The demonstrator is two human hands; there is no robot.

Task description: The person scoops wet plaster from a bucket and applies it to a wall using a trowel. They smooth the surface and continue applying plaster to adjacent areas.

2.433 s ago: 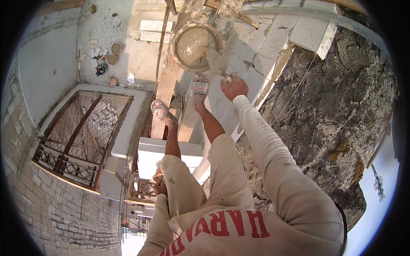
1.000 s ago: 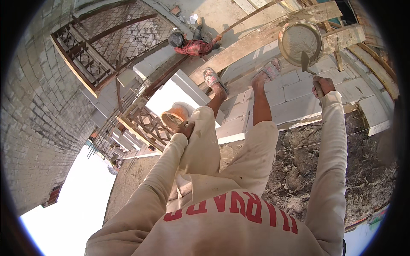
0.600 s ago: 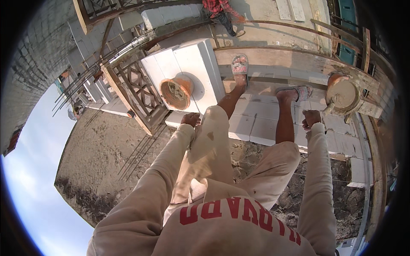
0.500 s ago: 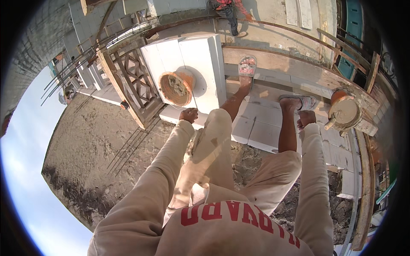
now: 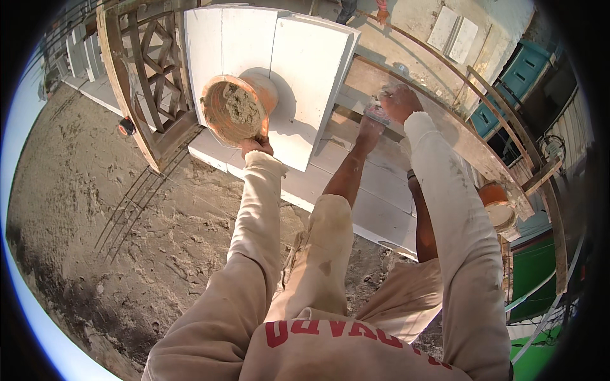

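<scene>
My left hand (image 5: 257, 147) grips the near rim of an orange bucket (image 5: 265, 92). Grey mortar (image 5: 241, 106) lies inside it, and the bucket rests on a stack of white blocks (image 5: 308, 76). Out in front to the right, my right hand (image 5: 402, 103) hangs above my sandalled foot, beside a wooden plank (image 5: 372, 79). Its fingers are blurred and partly turned away, so whether they hold anything is unclear.
A wooden lattice frame (image 5: 152, 95) stands left of the blocks, with thin steel bars (image 5: 130, 203) beneath it. To the right, a second orange bucket (image 5: 495, 193) is partly behind my sleeve. Another person's hand (image 5: 382, 14) shows at the top, by a long rail (image 5: 438, 57).
My left hand has moved forward and taken hold of the bucket rim. My right hand has reached forward and left, from beside one foot to above the other. The view has shifted.
</scene>
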